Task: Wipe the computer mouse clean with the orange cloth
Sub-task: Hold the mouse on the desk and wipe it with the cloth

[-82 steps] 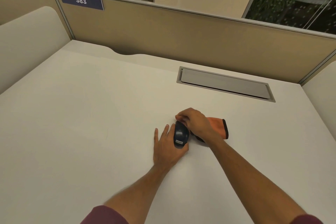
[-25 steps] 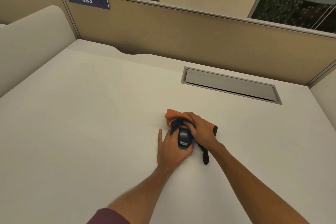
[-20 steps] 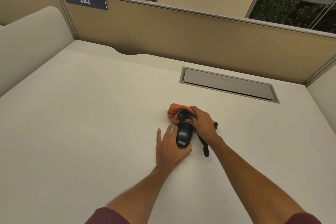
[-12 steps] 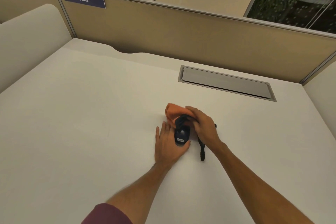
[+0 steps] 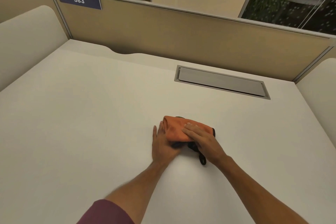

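Cloth, orange with a dark edge, lies draped over the mouse near the middle of the white desk, covering nearly all of it; only a dark sliver of the mouse shows at the near edge, between the two hands. Right hand lies flat on top of the cloth, fingers straight and close together, pressing down. Left hand rests against the mouse's left side, fingers extended and held together along the cloth, palm on the desk. A dark loop of the cloth trails out beside the right wrist. Farther back, a grey hatch is set into the desk, well apart from the hands
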